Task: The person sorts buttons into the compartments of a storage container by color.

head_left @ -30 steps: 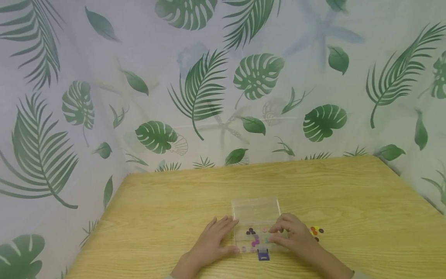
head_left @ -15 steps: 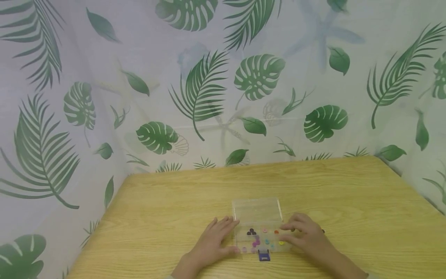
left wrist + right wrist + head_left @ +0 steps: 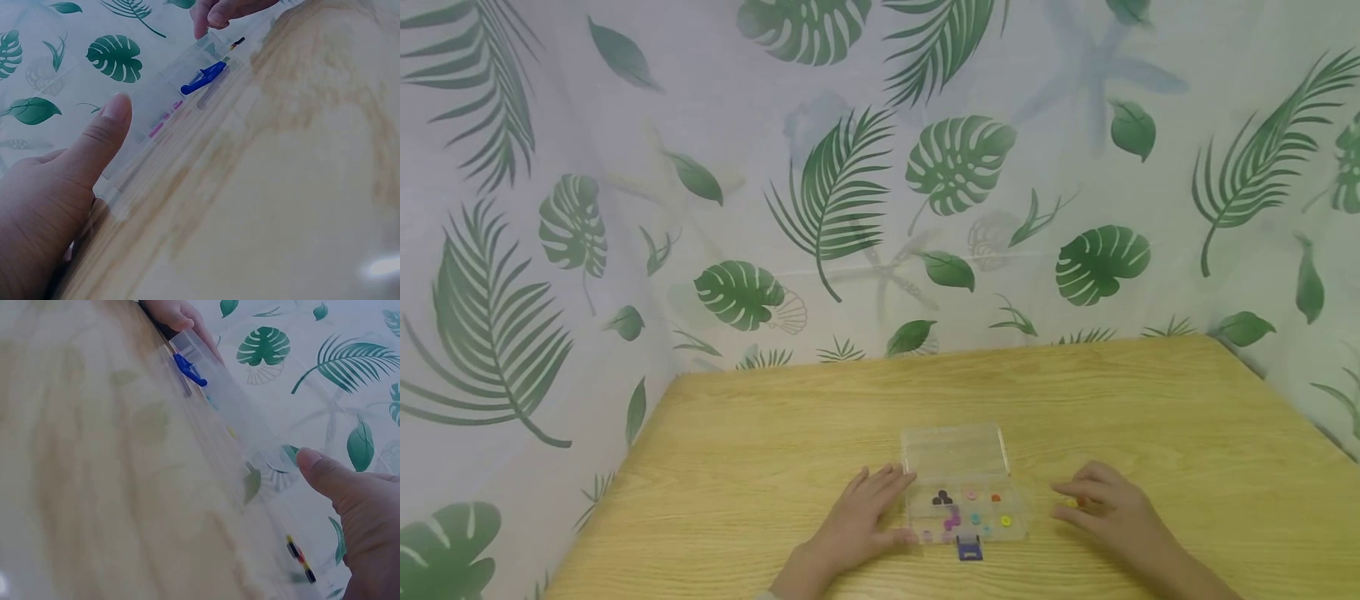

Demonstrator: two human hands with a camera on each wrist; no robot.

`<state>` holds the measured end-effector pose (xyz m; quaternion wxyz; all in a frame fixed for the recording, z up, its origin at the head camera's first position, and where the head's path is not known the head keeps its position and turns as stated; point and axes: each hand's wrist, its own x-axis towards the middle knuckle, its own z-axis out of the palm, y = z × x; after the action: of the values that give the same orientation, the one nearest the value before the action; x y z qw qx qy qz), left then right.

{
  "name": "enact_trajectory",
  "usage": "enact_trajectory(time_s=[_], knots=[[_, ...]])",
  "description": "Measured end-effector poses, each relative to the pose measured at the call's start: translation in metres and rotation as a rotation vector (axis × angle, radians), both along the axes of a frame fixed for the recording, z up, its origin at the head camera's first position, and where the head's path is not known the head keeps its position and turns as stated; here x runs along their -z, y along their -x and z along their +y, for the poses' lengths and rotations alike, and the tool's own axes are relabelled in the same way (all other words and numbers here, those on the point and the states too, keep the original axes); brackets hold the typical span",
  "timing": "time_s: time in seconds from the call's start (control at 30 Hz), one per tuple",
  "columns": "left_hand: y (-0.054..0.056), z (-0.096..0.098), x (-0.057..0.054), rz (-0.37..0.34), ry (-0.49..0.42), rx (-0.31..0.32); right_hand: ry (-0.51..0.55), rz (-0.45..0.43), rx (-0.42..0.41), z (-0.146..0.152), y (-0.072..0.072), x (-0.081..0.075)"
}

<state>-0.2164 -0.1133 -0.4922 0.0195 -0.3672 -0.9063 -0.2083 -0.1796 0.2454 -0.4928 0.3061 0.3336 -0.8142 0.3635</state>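
Note:
A clear plastic compartment box (image 3: 1015, 497) lies on the table with its lid (image 3: 955, 450) folded back. Small button-like discs sit in its compartments: dark ones (image 3: 942, 498), purple ones (image 3: 952, 522), teal ones, a pink, an orange-red and a yellow one (image 3: 1006, 521). My left hand (image 3: 861, 517) rests along the box's left side, fingers near the hinge and thumb at the front corner. To the right of the box, my right hand (image 3: 1112, 508) hovers over loose discs (image 3: 301, 557), thumb and fingertips apart. The hand hides most of them in the head view.
A blue clasp (image 3: 970, 548) sticks out from the box's front edge. The wood-grain table (image 3: 775, 433) reaches back to a white curtain (image 3: 865, 208) with green leaf prints, which also hangs along both sides.
My right hand has moved from over the box to the loose discs at the right. An orange-red and a yellow disc now show in the right compartments. The left hand stays put.

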Motion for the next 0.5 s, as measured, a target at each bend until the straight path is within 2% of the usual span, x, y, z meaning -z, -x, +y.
enact_trajectory(time_s=[0.33, 0.4, 0.5], knots=[[0.0, 0.002, 0.0, -0.015, 0.01, -0.012, -0.001, 0.062, 0.056, 0.033, -0.003, 0.013], [0.0, 0.002, 0.0, -0.014, 0.009, -0.011, 0.001, 0.028, 0.071, 0.035, -0.005, 0.014], [0.0, 0.002, 0.001, -0.016, 0.005, -0.008, -0.004, -0.085, 0.131, 0.035, -0.011, 0.011]])
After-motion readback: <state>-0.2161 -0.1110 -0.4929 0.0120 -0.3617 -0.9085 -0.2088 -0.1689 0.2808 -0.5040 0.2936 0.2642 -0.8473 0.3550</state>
